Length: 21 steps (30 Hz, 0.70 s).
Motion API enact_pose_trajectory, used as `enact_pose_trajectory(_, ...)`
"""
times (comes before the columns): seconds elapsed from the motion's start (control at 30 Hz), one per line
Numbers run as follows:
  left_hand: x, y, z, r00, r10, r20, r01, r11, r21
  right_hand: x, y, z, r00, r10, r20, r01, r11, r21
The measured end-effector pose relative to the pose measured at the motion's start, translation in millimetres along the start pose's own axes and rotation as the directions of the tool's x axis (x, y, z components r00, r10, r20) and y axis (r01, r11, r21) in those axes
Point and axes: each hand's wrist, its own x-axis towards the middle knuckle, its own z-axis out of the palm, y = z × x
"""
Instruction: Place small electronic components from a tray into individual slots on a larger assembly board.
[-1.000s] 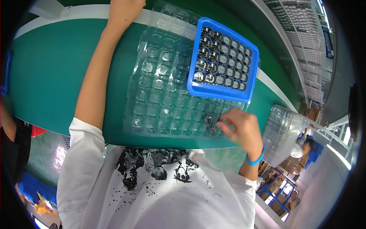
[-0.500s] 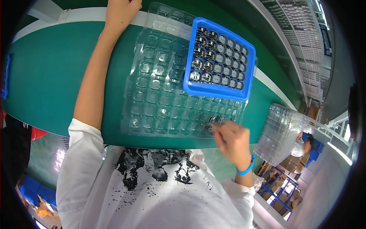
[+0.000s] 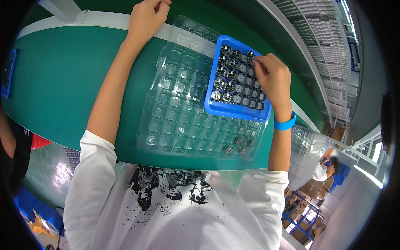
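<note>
Since the earlier frames, the right hand has been lifted from the near edge of the clear plastic blister tray and brought up to the far right part of the blue plastic tray, where its fingertips are pinched together over one of the small dark round parts held in the blue tray's compartments; whether a part is actually gripped between them cannot be told. The blue tray is laid on the far right part of the clear blister tray, tilted slightly against its grid, and most of its pockets are seen to be filled with the round parts. A few more dark parts are seated in pockets along the near right edge of the clear blister tray, just below the blue tray. The left hand is closed loosely, resting on the white rail just beyond the far left corner of the clear blister tray; nothing can be seen held in it. The clear blister tray is spread on the green conveyor belt. A blue wristband is worn on the right wrist, just right of the blue tray. A stack of clear empty trays is placed to the right of the clear blister tray, beyond the right forearm.
</note>
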Motion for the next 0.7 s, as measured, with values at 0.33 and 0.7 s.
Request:
enact_pose_trajectory(0.33, 1.2, 0.9, 0.5, 1.000, -0.008, -0.012, 0.009, 1.000, 0.028, 5.8, -1.4, 3.0, 0.994, -0.097, 0.049, 0.101, 0.991, -0.085)
enact_pose_trajectory(0.7, 2.1, 0.4, 0.6, 1.000, 0.017, -0.016, -0.016, 0.998, 0.067, 1.6, 1.7, 10.4, 0.996, -0.084, 0.034, 0.085, 0.995, -0.043)
